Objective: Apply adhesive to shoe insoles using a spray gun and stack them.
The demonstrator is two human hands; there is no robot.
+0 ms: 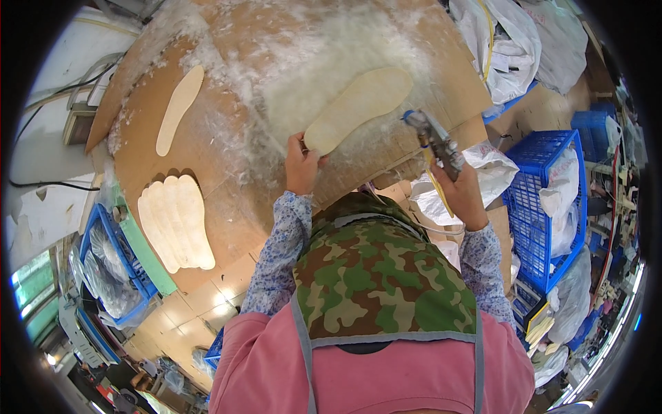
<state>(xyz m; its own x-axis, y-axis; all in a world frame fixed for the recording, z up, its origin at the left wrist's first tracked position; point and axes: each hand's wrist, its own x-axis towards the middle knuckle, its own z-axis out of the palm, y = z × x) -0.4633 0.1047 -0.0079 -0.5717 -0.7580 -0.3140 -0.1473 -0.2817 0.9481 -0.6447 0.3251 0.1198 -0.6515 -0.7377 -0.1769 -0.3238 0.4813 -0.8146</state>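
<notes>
A cream shoe insole (360,109) lies slantwise over the brown cardboard table top (234,138), on a patch of white fluffy residue. My left hand (303,165) pinches its near end between thumb and fingers. Just right of the insole, my right hand (460,194) is wrapped round a metal spray gun (441,146) with a blue tip and a yellow hose. The tip points toward the insole without touching it. Another single insole (180,110) lies at the left of the table. Nearer to me, several overlapping insoles (176,222) are fanned out in a row.
A blue plastic crate (541,207) holding white bags stands at the right. White sacks (500,48) sit beyond the table's far right edge. Below the table's right edge lies a white sack (483,172). Another blue crate (114,265) with plastic bags is at the left, beside a green strip (148,252).
</notes>
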